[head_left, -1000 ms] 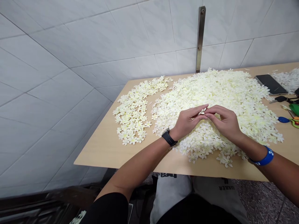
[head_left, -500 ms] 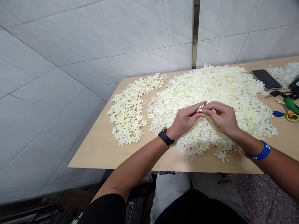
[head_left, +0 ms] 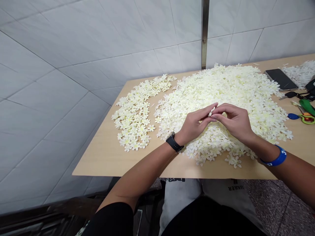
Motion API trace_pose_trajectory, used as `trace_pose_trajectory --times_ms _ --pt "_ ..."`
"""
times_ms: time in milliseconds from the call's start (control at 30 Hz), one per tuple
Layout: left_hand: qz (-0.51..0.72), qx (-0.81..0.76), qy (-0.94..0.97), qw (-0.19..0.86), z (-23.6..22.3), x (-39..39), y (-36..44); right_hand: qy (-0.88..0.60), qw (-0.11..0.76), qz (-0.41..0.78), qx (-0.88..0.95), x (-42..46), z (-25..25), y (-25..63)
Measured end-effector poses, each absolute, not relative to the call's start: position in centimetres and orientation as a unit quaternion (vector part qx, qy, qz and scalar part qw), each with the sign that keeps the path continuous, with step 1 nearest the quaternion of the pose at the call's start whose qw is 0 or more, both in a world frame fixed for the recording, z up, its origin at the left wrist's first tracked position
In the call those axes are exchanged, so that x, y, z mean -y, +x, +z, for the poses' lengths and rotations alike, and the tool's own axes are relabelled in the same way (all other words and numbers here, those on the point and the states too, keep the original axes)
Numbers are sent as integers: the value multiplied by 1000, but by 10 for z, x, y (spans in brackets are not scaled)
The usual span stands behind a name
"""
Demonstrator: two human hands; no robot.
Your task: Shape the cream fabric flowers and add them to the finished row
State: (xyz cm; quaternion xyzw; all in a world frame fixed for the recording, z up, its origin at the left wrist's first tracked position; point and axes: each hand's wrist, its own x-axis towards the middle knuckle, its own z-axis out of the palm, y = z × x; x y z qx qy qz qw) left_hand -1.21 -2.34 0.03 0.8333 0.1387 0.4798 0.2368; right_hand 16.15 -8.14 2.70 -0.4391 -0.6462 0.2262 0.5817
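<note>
A small cream-white artificial flower [head_left: 211, 112] is pinched between the fingertips of both hands. My left hand [head_left: 195, 124], with a black watch at the wrist, is closed on it from the left. From the right, my right hand [head_left: 235, 122] is closed on the same flower; a blue band circles that wrist. Fingers cover part of the flower. Both hands hover over the near part of a large heap of similar pale flowers [head_left: 228, 85]. To the left lies a smaller, curved spread of flowers [head_left: 133, 114].
The flowers lie on a light wooden table [head_left: 98, 160] set against a tiled wall. On the right are a phone [head_left: 281, 79], a key [head_left: 291, 94], scissors [head_left: 307, 118] with green handles and a pile of small white pieces [head_left: 301, 72]. A metal strip [head_left: 204, 36] runs up the wall.
The flower has been turned between the fingertips and less of its face shows. Both hands stay in nearly the same place; the camera view has shifted slightly.
</note>
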Motion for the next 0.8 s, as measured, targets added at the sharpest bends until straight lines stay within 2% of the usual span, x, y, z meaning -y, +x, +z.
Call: trace_pose_trajectory --times_ms 800 --pt "418 -152 869 217 14 32 -16 -441 567 175 674 85 35 164"
